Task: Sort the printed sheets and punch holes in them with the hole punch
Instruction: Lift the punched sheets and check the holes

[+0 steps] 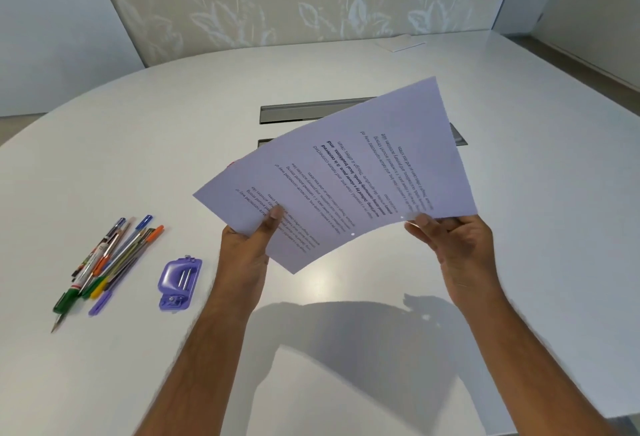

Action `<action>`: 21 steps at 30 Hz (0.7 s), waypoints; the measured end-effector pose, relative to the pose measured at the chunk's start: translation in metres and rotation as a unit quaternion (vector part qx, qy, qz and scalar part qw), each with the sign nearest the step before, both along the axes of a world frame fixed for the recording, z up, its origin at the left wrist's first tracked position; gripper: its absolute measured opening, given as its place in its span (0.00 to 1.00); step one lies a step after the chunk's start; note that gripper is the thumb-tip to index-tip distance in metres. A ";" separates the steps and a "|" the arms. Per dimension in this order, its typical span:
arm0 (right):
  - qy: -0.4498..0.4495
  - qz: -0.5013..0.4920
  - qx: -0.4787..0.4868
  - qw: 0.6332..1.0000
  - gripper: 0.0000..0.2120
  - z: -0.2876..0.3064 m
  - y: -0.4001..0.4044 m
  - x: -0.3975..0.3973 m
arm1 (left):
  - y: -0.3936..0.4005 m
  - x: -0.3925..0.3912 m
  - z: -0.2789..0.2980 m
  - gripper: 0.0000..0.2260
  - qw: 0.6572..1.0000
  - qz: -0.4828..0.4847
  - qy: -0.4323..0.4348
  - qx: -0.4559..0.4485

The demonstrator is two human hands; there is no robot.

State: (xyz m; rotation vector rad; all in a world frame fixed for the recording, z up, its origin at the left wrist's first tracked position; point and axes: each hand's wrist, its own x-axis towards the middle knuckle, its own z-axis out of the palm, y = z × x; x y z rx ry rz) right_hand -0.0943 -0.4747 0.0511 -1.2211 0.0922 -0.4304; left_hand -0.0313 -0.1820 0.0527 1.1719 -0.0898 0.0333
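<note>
I hold the printed sheets (349,172) in the air above the white table (173,165), tilted, with the text running upside down to me. Two small punched holes show along the near edge. My left hand (247,248) grips the sheets' near left edge, thumb on top. My right hand (457,248) pinches the near right corner. The purple hole punch (180,283) lies on the table to the left of my left forearm, apart from both hands.
A heap of several pens and markers (107,262) lies left of the hole punch. Two grey cable slots (311,111) are set into the table behind the sheets. A white folded paper (403,42) lies at the far edge by the patterned wall.
</note>
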 end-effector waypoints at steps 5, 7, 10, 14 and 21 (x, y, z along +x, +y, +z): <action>0.000 0.022 0.026 0.999 0.30 0.000 0.021 0.005 | -0.014 -0.008 -0.007 0.18 0.999 -0.027 0.004 -0.037; 0.005 0.018 0.032 0.999 0.31 -0.001 0.025 0.007 | -0.017 -0.009 -0.011 0.19 0.999 -0.034 0.003 -0.041; 0.008 0.000 0.037 0.999 0.29 0.003 0.025 0.007 | -0.011 -0.007 -0.016 0.20 0.998 -0.021 0.013 -0.060; -0.022 -0.010 0.018 1.000 0.20 0.008 0.019 0.006 | 0.008 0.001 -0.022 0.14 0.999 -0.002 0.037 -0.035; 0.001 -0.003 -0.053 0.999 0.19 0.007 0.014 0.003 | 0.023 0.006 -0.027 0.18 0.992 -0.045 0.045 0.110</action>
